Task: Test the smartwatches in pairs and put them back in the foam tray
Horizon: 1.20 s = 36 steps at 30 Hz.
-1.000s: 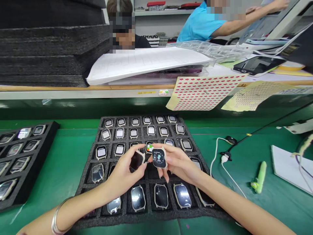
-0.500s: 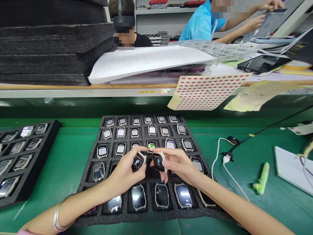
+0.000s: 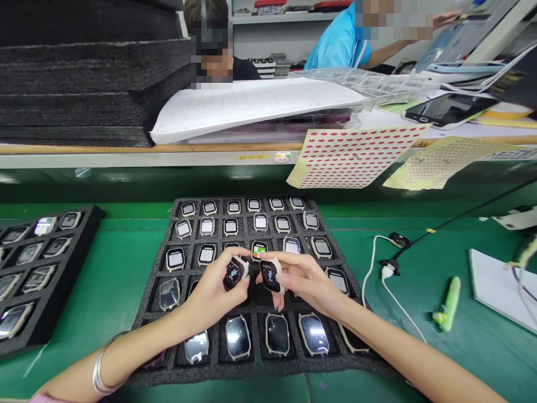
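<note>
Over the middle of a black foam tray [image 3: 255,369], both my hands are closed, each on a smartwatch without a strap. My left hand [image 3: 220,285] grips one smartwatch [image 3: 235,272] by its edges, its dark screen lit with a small blue figure. In my right hand [image 3: 306,277] is a second smartwatch [image 3: 271,275], light-cased and tilted, showing a similar blue figure. Just beyond my fingertips, a watch with a green and white screen [image 3: 259,250] sits in its slot. Rows behind hold watches with pale lit screens; the front row's screens, such as this watch [image 3: 277,334], are dark.
Another foam tray of watches [image 3: 54,296] lies at left. To the right are a white charging cable [image 3: 373,263], a green cucumber-shaped object [image 3: 451,305] and a white pad [image 3: 499,291]. Foam sheets [image 3: 84,89] and papers [image 3: 251,109] fill the shelf; two people sit beyond.
My hands and both watches have shifted very slightly, with the left-hand watch turned a little. Behind the shelf, the person in blue has moved their arms.
</note>
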### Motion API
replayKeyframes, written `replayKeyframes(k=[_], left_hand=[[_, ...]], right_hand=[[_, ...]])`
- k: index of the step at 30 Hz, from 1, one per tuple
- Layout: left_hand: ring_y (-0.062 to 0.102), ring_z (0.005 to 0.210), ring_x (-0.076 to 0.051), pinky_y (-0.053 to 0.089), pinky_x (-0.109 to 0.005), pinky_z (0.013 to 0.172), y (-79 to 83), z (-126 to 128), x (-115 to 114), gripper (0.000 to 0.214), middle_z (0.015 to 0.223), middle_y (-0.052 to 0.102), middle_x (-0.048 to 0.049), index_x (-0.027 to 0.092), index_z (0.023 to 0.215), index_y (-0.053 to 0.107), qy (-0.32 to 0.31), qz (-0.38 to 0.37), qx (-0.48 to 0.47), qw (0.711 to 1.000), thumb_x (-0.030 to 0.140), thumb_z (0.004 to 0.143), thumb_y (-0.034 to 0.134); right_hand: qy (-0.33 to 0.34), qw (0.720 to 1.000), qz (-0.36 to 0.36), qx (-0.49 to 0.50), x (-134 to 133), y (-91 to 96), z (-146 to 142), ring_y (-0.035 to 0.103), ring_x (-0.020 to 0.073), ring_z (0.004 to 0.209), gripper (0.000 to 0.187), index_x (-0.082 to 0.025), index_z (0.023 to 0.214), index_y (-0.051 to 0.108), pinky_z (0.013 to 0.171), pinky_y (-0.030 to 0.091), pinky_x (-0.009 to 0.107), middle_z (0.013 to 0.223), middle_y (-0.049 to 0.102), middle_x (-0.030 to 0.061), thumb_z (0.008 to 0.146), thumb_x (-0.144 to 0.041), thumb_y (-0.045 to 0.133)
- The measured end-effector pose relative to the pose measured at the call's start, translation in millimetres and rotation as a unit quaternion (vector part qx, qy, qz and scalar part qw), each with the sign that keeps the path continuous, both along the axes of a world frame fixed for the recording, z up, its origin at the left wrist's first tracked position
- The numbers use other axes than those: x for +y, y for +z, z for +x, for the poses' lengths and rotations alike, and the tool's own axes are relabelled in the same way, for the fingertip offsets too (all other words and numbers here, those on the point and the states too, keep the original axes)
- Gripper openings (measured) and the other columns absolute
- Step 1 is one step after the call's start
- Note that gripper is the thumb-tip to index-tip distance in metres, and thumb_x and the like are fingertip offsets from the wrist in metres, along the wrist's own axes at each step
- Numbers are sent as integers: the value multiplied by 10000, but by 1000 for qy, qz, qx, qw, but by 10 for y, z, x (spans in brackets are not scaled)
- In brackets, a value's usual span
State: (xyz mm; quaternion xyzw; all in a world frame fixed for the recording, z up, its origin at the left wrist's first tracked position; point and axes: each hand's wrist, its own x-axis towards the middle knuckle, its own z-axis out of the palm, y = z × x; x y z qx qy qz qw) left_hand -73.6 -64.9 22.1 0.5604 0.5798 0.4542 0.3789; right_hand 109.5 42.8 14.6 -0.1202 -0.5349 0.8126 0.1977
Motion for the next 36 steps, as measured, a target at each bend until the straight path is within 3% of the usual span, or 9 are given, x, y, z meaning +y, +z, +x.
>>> replayKeyframes(k=[6, 13, 29, 33, 36], left_hand=[[549, 892, -176, 411, -271, 813, -4, -9, 11, 368, 989, 596, -11, 225, 1165, 467, -3, -2, 12, 1000, 111, 818, 518], [537, 792, -170, 410, -270, 746, -27, -11, 14, 336, 892, 569, 3, 214, 1131, 449, 11, -13, 8, 1000, 130, 811, 509], [542, 870, -183, 414, -299, 809, -65, -24, 23, 344, 952, 561, -11, 220, 1127, 465, 35, 16, 28, 999, 128, 801, 523], [572, 831, -189, 469, -317, 746, -66, -30, 43, 503, 982, 568, -33, 230, 1275, 383, 32, -27, -53, 998, 192, 813, 579], [597, 803, -194, 500, -305, 659, -18, -69, 62, 527, 984, 590, -54, 201, 1257, 415, 30, -74, -149, 986, 205, 775, 628]], right_hand=[[2, 1000, 11, -4, 8, -7, 3, 671, 161, 558, 423, -156, 1252, 587, 535, 568, 289, 909, 690, 102, 852, -264, 675], [1, 1000, 12, -26, 8, -6, 9, 663, 155, 548, 442, -137, 1242, 586, 536, 563, 286, 908, 690, 109, 844, -303, 684], [-10, 999, 14, -42, -4, 9, 17, 659, 148, 525, 467, -142, 1249, 578, 537, 557, 279, 904, 696, 107, 838, -336, 683], [-4, 999, -26, -32, -8, 0, -4, 673, 177, 627, 507, -143, 1307, 506, 529, 540, 262, 878, 688, 99, 858, -317, 661], [7, 998, -47, -32, -4, -15, -21, 651, 151, 636, 448, -136, 1270, 518, 506, 511, 227, 954, 672, 122, 880, -327, 629]])
